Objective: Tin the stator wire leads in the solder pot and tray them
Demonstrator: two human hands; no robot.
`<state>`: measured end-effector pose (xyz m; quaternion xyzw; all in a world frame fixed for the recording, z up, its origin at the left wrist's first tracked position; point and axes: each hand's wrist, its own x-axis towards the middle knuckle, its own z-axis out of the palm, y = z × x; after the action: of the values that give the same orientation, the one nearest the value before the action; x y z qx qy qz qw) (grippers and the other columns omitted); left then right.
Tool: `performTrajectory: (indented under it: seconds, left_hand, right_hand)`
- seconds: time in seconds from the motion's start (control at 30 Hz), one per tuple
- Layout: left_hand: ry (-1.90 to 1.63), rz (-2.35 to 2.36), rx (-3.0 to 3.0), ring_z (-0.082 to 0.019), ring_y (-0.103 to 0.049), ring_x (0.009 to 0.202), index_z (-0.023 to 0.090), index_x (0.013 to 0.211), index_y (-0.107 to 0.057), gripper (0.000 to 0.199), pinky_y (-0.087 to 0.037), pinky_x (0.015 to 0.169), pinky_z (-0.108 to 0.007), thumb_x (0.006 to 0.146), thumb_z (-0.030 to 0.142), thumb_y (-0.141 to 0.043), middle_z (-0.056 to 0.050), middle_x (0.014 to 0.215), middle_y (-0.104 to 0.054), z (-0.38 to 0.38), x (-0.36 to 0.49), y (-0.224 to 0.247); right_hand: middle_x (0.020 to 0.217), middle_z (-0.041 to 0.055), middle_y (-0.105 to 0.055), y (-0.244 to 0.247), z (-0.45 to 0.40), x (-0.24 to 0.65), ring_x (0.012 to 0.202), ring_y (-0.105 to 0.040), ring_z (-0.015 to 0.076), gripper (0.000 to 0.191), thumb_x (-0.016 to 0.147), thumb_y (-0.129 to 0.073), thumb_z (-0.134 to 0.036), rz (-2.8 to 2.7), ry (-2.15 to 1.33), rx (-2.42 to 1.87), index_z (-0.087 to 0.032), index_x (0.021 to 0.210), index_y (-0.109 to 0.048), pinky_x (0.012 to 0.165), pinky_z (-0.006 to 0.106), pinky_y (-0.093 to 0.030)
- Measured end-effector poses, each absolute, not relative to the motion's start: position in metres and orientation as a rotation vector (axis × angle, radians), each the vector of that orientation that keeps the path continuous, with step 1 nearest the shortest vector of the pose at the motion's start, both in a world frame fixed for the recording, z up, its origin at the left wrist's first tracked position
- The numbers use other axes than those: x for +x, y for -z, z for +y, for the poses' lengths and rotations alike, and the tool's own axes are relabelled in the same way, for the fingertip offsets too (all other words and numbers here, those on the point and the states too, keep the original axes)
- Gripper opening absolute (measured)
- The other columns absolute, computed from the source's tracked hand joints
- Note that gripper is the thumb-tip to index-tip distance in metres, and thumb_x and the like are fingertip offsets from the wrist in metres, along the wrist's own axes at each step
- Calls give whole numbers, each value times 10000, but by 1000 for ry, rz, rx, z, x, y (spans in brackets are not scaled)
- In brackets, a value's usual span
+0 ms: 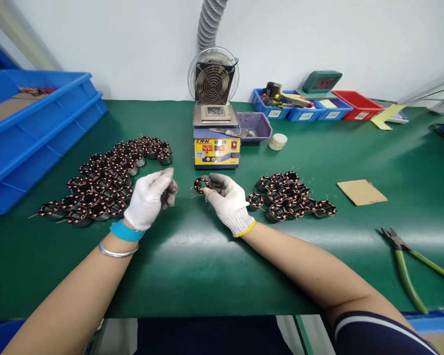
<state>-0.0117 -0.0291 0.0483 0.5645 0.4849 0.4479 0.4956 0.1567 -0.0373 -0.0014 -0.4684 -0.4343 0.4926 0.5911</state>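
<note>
Black copper-wound ring (pixel 197 186) directly in front of boxy blue-and-yellow heater (pixel 216 159), pinched in white-gloved right hand (pixel 228 201). Likely stiff, light, easily nicked; hold outer wall. White-gloved left hand (pixel 150 196) front-left of heater: fingers curled, contents unclear.

The green surface (pixel 192 281) is smooth with a soft gloss. The coil (pixel 196 185) in the right grip (pixel 207 185) pairs dull dark metal with shiny coppery wire; that grip and the left grip (pixel 168 185) wear matt white cloth. By the far edge, the red bin (pixel 355 102) is smooth plastic; toward the right edge, the cardboard (pixel 361 192) looks matt.
</note>
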Motion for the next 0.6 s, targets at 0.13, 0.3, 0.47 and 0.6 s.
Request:
performTrajectory:
  seconds: [0.13,0.3,0.47,0.6]
  left_hand:
    - [-783,1194,1502,-86,-469,417,155,673,-562,345,-344,388,-180,752,487,-614,10,510,-558,-33,0,-42]
    - [-857,1056,1296,-69,-414,367,168,637,-533,258,-302,359,-174,699,375,-674,33,484,-531,-41,-3,-56]
    - [-1352,1008,860,-67,-461,432,174,674,-497,329,-309,386,-166,677,439,-690,45,564,-507,-26,-6,-49]
    - [-1268,1253,1090,-166,-629,663,138,901,-579,434,-495,582,-275,826,554,-480,-72,789,-658,-18,8,-18]
  right_hand:
    - [983,68,-689,3,-37,157,847,-664,181,432,645,-699,-285,-1044,-1139,-1085,-163,1039,-572,775,315,-574]
    - [1001,66,-682,7,-36,157,833,-661,181,450,654,-706,-301,-1083,-1087,-1118,-171,1066,-580,738,308,-578]
    - [1005,62,-682,-1,-41,159,838,-658,188,443,681,-697,-317,-1152,-999,-1109,-184,1089,-586,737,320,-577]
    - [999,57,-674,-30,-30,174,860,-649,190,426,693,-689,-320,-1342,-749,-1166,-182,1088,-607,816,342,-557]
